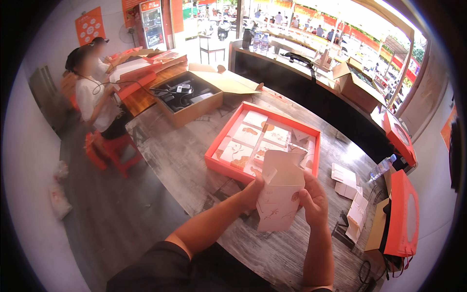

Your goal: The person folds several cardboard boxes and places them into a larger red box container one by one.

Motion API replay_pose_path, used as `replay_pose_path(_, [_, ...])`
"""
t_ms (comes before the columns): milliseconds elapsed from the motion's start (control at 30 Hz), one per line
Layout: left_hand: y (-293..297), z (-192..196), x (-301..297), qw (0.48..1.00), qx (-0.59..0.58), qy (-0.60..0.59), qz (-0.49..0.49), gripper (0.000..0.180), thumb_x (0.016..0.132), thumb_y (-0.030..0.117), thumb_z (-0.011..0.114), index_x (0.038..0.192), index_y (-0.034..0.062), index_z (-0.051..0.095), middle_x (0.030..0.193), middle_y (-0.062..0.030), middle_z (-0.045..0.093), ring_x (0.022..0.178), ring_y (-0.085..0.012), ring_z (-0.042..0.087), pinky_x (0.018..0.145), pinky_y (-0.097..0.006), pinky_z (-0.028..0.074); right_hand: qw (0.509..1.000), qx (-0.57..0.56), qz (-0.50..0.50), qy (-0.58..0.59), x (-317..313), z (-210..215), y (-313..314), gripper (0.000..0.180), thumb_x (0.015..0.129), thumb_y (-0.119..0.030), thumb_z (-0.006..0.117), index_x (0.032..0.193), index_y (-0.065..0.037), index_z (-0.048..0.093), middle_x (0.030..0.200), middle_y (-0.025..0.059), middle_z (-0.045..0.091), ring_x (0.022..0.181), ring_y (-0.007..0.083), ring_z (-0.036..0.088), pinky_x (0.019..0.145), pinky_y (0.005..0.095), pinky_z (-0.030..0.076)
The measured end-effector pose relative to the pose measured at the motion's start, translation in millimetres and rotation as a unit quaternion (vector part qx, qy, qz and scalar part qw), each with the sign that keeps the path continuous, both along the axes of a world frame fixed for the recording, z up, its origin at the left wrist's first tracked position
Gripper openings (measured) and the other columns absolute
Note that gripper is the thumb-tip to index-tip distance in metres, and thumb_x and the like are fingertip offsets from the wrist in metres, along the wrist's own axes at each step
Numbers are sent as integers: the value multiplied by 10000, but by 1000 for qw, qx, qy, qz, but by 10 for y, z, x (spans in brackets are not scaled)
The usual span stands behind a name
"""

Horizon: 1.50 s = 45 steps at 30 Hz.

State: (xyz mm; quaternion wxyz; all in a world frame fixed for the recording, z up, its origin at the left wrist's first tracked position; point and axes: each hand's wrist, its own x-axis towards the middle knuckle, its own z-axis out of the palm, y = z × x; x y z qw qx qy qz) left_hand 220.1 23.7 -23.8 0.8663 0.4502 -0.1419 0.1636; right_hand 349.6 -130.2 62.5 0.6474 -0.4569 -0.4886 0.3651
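Between my hands, above the table, I have a small pale carton (278, 207) with faint printed drawings and its top flaps raised. My left hand (253, 192) grips its left side, fingers partly hidden behind it. On the opposite side my right hand (315, 198) is closed around the edge, thumb toward the front. Just beyond the carton lies a shallow red tray-like box (227, 169), holding several similar white printed cartons (242, 134). Its nearest corner is partly covered by the held carton.
Flattened white cartons (357, 214), a water bottle (383, 167) and a red box (403, 214) occupy the table's right. A cardboard box (194, 113) with cables stands at the far left. Two people (95, 92) are beside another table; a red stool (116, 148) is nearby.
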Motion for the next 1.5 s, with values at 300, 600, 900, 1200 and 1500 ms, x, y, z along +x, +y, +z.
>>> replay_pose_path(300, [-50, 166, -86, 994, -68, 70, 44, 874, 959, 776, 352, 1444, 55, 440, 1270, -102, 592, 1145, -194, 608, 943, -345, 530, 999, 32, -33, -14, -44, -132, 39, 510, 1029, -156, 602, 1471, 45, 444, 1253, 96, 625, 1101, 151, 607, 933, 296, 486])
replay_pose_path(600, [-38, 299, -52, 968, 57, -31, 241, 742, 974, 459, 673, 1513, 53, 366, 1272, -110, 592, 1174, -163, 572, 965, -318, 487, 995, 27, -98, -6, -9, -153, 41, 277, 1056, -95, 511, 1314, -7, 561, 1113, 79, 632, 930, 110, 606, 825, 256, 495])
replay_pose_path(900, [0, 178, -110, 955, 137, 47, 259, 329, 1044, 314, 582, 1148, 9, 647, 1068, -32, 622, 972, -97, 563, 856, -261, 476, 965, 75, -170, -186, -48, -178, 120, 234, 1064, -175, 500, 1199, -13, 602, 1099, 17, 599, 866, 71, 545, 771, 224, 455])
replay_pose_path(1200, [-71, 233, -64, 933, 137, 27, 331, 251, 1061, 254, 558, 1099, 12, 615, 1015, -4, 577, 945, -71, 535, 807, -225, 452, 988, 67, -135, -42, -75, -291, 118, 122, 1025, -84, 576, 1093, 16, 565, 1133, 70, 546, 798, 99, 612, 708, 239, 505])
replay_pose_path(1500, [-88, 262, -61, 932, 137, 63, 329, 189, 1052, 215, 575, 1047, 26, 570, 990, -3, 547, 915, -72, 520, 810, -241, 457, 964, 78, -204, -151, -17, -369, 130, 101, 994, -62, 600, 1045, 24, 596, 1108, 102, 581, 790, 124, 645, 663, 258, 543])
